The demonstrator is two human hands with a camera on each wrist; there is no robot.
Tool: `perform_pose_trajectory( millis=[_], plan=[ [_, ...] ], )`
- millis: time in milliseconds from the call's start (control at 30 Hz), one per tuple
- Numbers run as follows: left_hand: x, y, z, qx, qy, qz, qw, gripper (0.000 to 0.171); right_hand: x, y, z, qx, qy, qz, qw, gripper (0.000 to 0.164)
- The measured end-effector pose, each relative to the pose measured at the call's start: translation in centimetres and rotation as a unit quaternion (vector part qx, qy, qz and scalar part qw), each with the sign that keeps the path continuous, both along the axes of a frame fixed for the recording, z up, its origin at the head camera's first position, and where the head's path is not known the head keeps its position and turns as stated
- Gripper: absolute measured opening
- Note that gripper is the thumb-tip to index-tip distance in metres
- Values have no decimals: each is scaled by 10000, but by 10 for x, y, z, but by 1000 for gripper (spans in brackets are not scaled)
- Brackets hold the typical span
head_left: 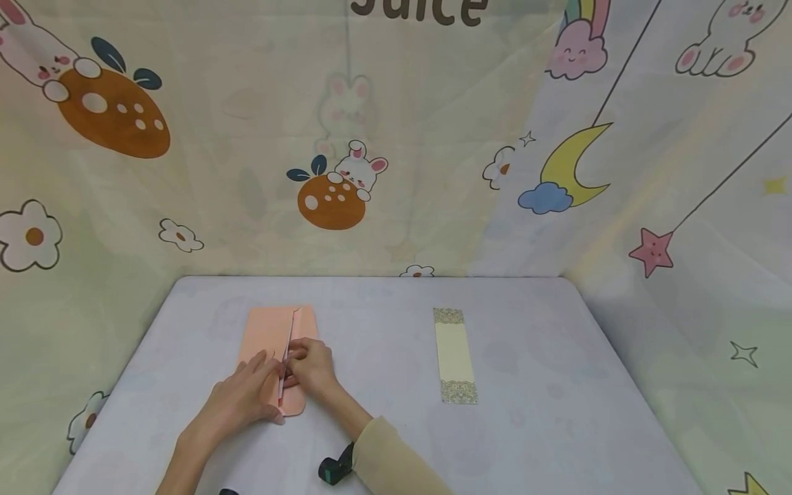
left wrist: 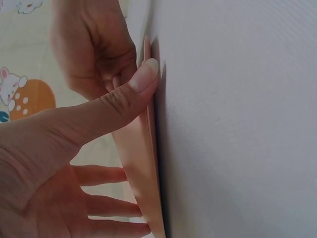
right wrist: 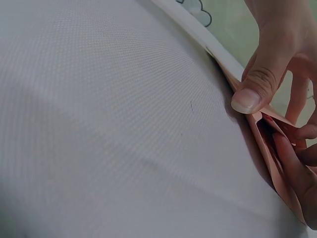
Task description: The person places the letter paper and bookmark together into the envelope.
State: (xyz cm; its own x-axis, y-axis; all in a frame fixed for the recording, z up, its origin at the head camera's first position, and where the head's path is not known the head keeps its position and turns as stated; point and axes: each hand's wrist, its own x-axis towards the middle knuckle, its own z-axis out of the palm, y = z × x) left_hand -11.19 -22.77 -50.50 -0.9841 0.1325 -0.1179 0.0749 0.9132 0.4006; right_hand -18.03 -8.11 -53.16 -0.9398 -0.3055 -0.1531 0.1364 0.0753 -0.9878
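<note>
A peach paper envelope (head_left: 266,330) lies on the table, its flap (head_left: 305,317) folded out to the right. My left hand (head_left: 244,393) rests on the envelope with fingers extended. In the left wrist view its thumb (left wrist: 144,75) presses the near edge, the other fingers spread over the paper. At the envelope's mouth is my right hand (head_left: 313,368), fingers curled as they grip the opening's edge. The right wrist view shows the mouth (right wrist: 267,133) gaping, with one finger (right wrist: 292,166) reaching in. Whatever lies inside is mostly hidden.
To the right lies a cream paper strip (head_left: 454,352) with patterned ends. A small black device (head_left: 335,469) sits by the right sleeve (head_left: 396,459). Behind the white table (head_left: 544,440) hangs a printed cloth (head_left: 421,172).
</note>
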Motion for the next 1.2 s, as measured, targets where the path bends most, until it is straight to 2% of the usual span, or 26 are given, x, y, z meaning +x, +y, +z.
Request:
perform_pose_trajectory(
  millis=[167, 433, 700, 967, 1200],
  plan=[
    [0, 0, 1, 15, 6, 4, 10000, 80, 0, -2, 0, 113, 75, 3, 9999, 39],
    [0, 1, 1, 21, 7, -4, 10000, 77, 2, 1, 5, 179, 33, -6, 9998, 39],
    [0, 0, 3, -10, 96, -12, 10000, 73, 3, 12, 11, 107, -39, 164, 9998, 27],
    [2, 0, 2, 86, 106, 41, 9999, 72, 2, 27, 8, 381, 430, 421, 9975, 25],
    [2, -1, 0, 84, 161, 63, 9998, 72, 6, 41, 10, 595, 745, 488, 9942, 23]
  ],
)
